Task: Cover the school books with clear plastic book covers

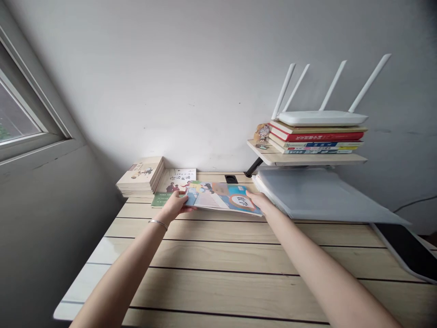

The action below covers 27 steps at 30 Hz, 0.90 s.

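My left hand (pixel 174 205) and my right hand (pixel 259 200) grip opposite edges of a thin illustrated paperback book (pixel 221 196) with a colourful cover, holding it low over the wooden desk (pixel 218 255). A silver bangle (pixel 158 223) circles my left wrist. Just beyond my left hand lies a white-covered book (pixel 175 179), with a green book (pixel 160 199) partly hidden under the paperback. A stack of beige books (pixel 140 176) sits to the left of them.
A wall shelf (pixel 307 158) at the right holds several books (pixel 316 137), a white four-antenna router (pixel 321 118) and a small figurine (pixel 262 134). A grey plastic folder (pixel 317 196) lies beneath it. A black tablet (pixel 406 250) rests at the desk's right edge. A window (pixel 20 109) is at the left.
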Tool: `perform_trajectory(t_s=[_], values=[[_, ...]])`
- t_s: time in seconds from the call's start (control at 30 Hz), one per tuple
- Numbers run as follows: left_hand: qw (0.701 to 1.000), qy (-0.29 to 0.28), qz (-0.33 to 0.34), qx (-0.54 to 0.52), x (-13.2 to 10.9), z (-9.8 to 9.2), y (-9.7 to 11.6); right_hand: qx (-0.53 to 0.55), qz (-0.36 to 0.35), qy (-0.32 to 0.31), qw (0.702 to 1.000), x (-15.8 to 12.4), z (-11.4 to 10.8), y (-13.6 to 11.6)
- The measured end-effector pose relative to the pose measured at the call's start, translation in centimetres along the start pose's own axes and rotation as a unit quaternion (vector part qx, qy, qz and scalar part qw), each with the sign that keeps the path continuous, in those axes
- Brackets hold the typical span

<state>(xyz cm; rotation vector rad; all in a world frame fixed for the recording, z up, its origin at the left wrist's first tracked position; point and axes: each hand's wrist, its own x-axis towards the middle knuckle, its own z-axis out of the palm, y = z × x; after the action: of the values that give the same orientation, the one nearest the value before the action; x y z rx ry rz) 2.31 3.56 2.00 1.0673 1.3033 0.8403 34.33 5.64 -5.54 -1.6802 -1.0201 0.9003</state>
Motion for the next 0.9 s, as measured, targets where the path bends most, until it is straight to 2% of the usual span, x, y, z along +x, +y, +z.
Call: perform_trajectory(t_s=[0.13, 0.3, 0.63, 0.9], values=[[0.995, 0.054, 0.001, 0.079, 1.7, -0.7, -0.3, 0.087, 0.026, -0.011, 0.996, -0.1, 1.1, -0.9], [0.983, 0.09, 0.004, 0.163, 2.5, -1.1, -1.8, 0.132, 0.012, -0.007, 0.991, -1.6, 1.3, -0.1], [0.972, 0.095, -0.002, 0.213, 2.1, -0.6, -0.9, 0.071, -0.037, 0.047, 0.996, -1.2, 0.7, 1.1], [0.97, 0.082, -0.01, 0.229, 0.7, -0.6, -1.7, 0.008, -0.059, 0.033, 0.998, -3.2, -0.6, 1.3]])
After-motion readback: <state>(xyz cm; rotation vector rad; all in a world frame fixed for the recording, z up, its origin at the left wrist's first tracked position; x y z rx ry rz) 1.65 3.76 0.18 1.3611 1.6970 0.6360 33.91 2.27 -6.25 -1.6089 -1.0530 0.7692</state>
